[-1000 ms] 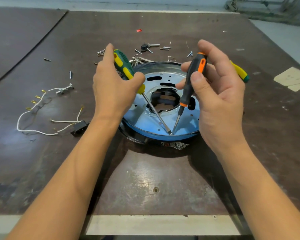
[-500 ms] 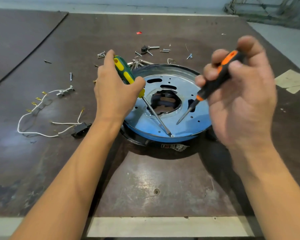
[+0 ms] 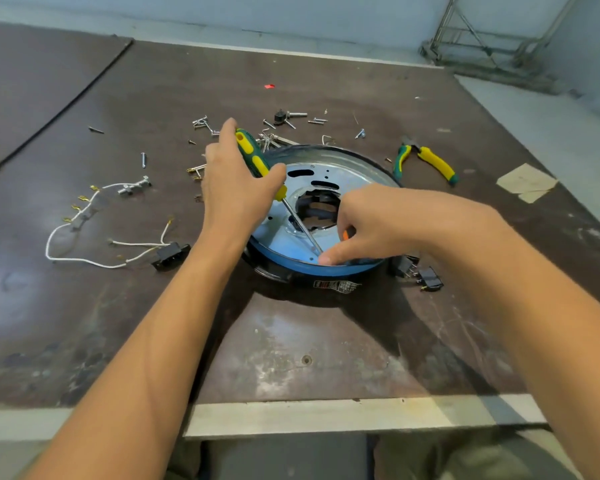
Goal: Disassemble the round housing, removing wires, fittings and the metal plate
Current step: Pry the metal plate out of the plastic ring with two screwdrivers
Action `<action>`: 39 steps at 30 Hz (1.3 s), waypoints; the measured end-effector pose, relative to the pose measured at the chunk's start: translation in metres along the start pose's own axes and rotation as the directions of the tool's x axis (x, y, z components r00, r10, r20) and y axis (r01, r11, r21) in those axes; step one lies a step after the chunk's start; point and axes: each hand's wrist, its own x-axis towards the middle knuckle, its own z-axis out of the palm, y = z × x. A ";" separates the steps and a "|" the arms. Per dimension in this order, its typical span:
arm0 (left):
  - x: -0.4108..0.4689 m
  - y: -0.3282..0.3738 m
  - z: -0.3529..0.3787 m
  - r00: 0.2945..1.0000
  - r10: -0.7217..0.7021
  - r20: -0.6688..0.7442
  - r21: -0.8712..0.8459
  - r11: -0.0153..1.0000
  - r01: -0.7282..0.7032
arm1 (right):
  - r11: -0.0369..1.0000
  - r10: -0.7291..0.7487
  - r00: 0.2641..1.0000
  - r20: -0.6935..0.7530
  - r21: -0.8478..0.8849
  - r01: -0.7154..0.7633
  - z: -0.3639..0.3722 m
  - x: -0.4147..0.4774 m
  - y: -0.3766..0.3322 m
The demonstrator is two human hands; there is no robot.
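The round black housing (image 3: pixel 340 285) lies on the table with its bluish metal plate (image 3: pixel 274 239) facing up. My left hand (image 3: pixel 236 192) grips a green and yellow screwdriver (image 3: pixel 253 157); its shaft slants down to the plate's near rim. My right hand (image 3: pixel 371 220) lies low over the plate with curled fingers, and one fingertip touches the near rim beside the screwdriver tip. A bit of the orange screwdriver (image 3: pixel 349 233) peeks out under that hand; the rest of it is hidden.
Removed white wires (image 3: pixel 84 260) with a black socket (image 3: pixel 170 255) lie at the left. Loose screws and fittings (image 3: pixel 284 119) are scattered behind the housing. Green and yellow pliers (image 3: pixel 430 164) lie at the right back, black switches (image 3: pixel 426 276) at the right front. The table's front edge (image 3: pixel 326 414) is near me.
My right hand has come down from above and to the right onto the plate's near rim, still with the orange screwdriver. The left hand and its screwdriver have stayed put.
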 end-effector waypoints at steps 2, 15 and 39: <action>0.001 -0.002 -0.001 1.000 -0.006 0.014 -0.003 1.000 0.006 | 1.000 0.004 1.000 0.020 0.008 -0.004 -0.001 0.002 -0.001; 0.001 -0.003 0.001 1.000 -0.006 0.010 -0.011 1.000 0.006 | 0.994 0.046 0.991 0.128 0.093 -0.058 0.001 0.021 -0.006; -0.008 0.000 -0.003 1.000 -0.013 -0.026 -0.020 1.000 0.013 | 0.957 0.140 0.945 0.295 0.205 -0.206 -0.009 0.027 -0.017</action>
